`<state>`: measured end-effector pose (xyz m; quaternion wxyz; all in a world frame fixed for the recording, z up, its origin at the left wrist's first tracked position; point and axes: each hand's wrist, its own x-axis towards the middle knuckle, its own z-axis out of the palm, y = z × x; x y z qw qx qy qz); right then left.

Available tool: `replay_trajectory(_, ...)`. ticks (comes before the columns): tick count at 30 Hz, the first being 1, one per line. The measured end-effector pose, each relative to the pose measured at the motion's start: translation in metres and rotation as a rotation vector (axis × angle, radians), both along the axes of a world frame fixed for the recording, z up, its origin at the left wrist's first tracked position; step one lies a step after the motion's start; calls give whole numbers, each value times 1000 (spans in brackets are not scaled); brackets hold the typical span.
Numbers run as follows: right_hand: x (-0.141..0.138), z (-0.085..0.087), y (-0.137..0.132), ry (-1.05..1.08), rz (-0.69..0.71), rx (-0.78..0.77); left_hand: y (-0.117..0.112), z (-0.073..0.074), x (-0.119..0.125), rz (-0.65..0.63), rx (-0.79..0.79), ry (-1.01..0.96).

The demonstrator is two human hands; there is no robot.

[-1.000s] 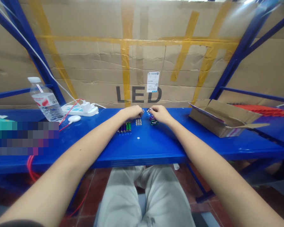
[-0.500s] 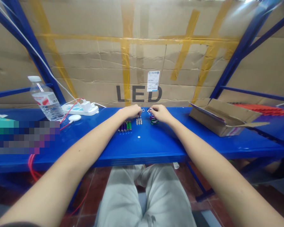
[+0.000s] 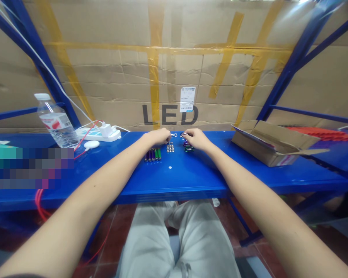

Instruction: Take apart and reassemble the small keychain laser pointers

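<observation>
My left hand [image 3: 160,136] is over the back of the blue table [image 3: 174,179], fingers bent down and together; what they hold, if anything, is hidden. Just right of its fingertips lies a small silver ring-like clip [image 3: 174,135]. My right hand [image 3: 196,138] is closed, thumb and fingers pinched at a small dark and silver loop too small to name. Under it lie purple and green carabiners [image 3: 189,149], partly covered. Several small shiny round metal pieces [image 3: 170,148] stand in rows between the hands. Dark purple and green metal tubes [image 3: 153,155] lie side by side below my left wrist.
An open cardboard box [image 3: 266,144] stands on the right, with red ridged material [image 3: 321,134] behind it. At left are a water bottle [image 3: 58,123], a power strip [image 3: 98,133], a white round pad [image 3: 92,144] and red cables [image 3: 39,204]. Cardboard [image 3: 118,85] backs the table.
My left hand has shifted slightly left, showing more of the silver clip and the round metal pieces. My right hand has hardly moved.
</observation>
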<state>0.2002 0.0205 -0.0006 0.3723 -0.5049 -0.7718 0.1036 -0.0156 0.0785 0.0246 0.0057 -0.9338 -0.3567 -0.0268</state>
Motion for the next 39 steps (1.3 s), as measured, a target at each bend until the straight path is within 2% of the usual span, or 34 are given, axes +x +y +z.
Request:
replay_trajectory(4, -5, -3, 0, 20, -7, -47, -2, 3, -2, 19, 43, 56)
replay_trajectory(9, -16, -8, 3, 59, 25, -73, -1, 5, -11, 61, 67, -39)
replay_trajectory(16, -29, -13, 8, -27, 75, -102, 6, -8, -17, 86, -100, -253)
replay_trajectory(21, -30, -13, 7, -45, 96, -108, 8, -14, -14, 70, -167, -310)
replay_trajectory(34, -27, -16, 6, -58, 109, -80, 6, -11, -13, 18, -248, -296)
replay_trajectory(39, -26, -12, 3, 19, 89, -58, 7, -7, -18, 18, -224, -311)
